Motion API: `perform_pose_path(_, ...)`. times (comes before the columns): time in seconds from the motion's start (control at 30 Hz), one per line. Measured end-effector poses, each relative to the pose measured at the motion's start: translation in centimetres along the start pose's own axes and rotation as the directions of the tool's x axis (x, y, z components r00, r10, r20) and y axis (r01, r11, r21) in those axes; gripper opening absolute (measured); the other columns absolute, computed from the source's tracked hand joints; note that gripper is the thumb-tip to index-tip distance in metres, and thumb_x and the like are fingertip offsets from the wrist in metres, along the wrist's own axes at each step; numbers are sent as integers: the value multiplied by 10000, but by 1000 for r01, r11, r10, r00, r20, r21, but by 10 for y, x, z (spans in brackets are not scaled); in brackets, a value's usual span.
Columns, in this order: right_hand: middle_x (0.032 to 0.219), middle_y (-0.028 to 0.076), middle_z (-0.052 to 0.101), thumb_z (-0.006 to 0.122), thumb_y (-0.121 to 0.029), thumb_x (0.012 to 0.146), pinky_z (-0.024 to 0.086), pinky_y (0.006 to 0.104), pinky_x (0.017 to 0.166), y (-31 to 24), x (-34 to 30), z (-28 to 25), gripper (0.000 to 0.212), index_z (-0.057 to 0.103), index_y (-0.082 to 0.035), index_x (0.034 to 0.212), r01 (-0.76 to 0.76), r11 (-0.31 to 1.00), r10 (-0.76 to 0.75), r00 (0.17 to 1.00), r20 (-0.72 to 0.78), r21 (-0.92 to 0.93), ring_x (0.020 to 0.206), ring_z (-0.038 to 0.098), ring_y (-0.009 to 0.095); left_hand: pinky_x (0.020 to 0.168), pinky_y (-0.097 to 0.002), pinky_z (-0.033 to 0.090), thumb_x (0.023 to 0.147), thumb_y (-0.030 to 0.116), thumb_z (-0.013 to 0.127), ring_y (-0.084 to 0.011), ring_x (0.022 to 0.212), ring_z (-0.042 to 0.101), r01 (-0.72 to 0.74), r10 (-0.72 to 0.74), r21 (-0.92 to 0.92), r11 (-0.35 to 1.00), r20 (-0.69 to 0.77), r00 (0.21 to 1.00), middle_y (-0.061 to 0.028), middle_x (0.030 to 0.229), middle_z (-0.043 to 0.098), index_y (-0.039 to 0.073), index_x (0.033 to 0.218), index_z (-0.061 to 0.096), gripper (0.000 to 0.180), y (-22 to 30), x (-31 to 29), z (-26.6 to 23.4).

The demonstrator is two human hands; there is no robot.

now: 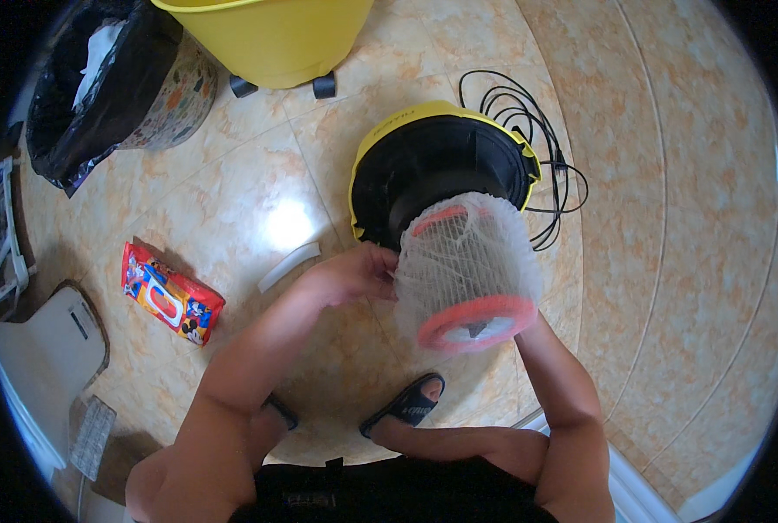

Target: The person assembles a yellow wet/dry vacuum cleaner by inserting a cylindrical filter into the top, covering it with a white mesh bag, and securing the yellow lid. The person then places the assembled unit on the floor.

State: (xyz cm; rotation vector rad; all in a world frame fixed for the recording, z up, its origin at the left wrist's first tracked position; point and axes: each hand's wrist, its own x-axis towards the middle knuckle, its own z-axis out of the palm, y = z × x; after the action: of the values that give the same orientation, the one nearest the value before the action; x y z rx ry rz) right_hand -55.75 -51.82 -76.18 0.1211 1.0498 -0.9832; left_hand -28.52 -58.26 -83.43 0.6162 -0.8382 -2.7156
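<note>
A pleated cartridge filter (459, 261) with salmon-red end rings stands out from the black underside of an upturned yellow-and-black vacuum cleaner head (389, 166). Over the filter lies a thin white mesh cover (515, 248), loose and wrinkled at its sides. My left hand (363, 272) is at the cover's left edge, close to the black base, its fingers pinched together on the mesh. My right forearm reaches up behind the filter's lower right side, and the filter hides that hand, so what its fingers do cannot be seen.
A coiled black cable (541, 148) lies right of the vacuum head. A yellow wheeled tub (271, 39) and a bin with a black bag (84, 113) stand at the far left. Nearer are a red wipes pack (171, 296) and a curved white strip (289, 265) on the tiles.
</note>
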Motion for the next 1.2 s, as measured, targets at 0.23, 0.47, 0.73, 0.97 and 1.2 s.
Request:
perform_pose_path(0.23, 1005, 122, 670, 654, -61, 799, 537, 307, 754, 11, 8, -11, 358, 591, 18, 1142, 29, 998, -26, 999, -43, 62, 844, 657, 174, 709, -312, 557, 771, -51, 641, -181, 777, 664, 51, 204, 440, 897, -512, 834, -100, 802, 669, -27, 917, 658, 148, 7, 7, 8)
perform_pose_path(0.47, 975, 115, 672, 649, -54, 803, 535, 300, 729, 12, 12, -1, 322, 604, 20, 1114, 216, 976, -210, 964, -161, 21, 813, 652, 164, 587, -277, 544, 819, -50, 617, -147, 652, 644, -64, 285, 321, 945, -711, 643, -82, 752, 643, -9, 842, 608, 48, 11, 10, 46)
perform_pose_path(0.73, 795, 75, 666, 620, -12, 818, 496, 257, 600, -1, -4, 33, 125, 671, 36, 920, 455, 667, -616, 782, -92, -590, 649, 596, 122, 591, -237, 473, 868, 36, 628, -83, 667, 583, -305, 663, 595, 744, -598, 450, -39, 729, 630, 3, 921, 623, 63, 23, 10, 68)
perform_pose_path(0.97, 711, 114, 675, 647, -72, 806, 490, 306, 599, -16, 5, 29, 139, 705, 40, 862, 410, 581, -627, 776, -65, -703, 644, 624, 176, 658, -311, 493, 844, 37, 628, -200, 655, 615, 16, 739, 846, 533, -474, 478, -139, 732, 653, -1, 894, 651, 67, 41, 17, 56)
perform_pose_path(1.2, 777, 199, 676, 656, -143, 785, 509, 378, 674, -20, 6, 26, 189, 700, 15, 879, 337, 153, -718, 684, 130, -929, 702, 661, 304, 667, -328, 502, 857, 47, 604, -207, 682, 636, 107, 763, 892, 438, -433, 480, -137, 729, 653, -5, 890, 630, 67, 49, 25, 43)
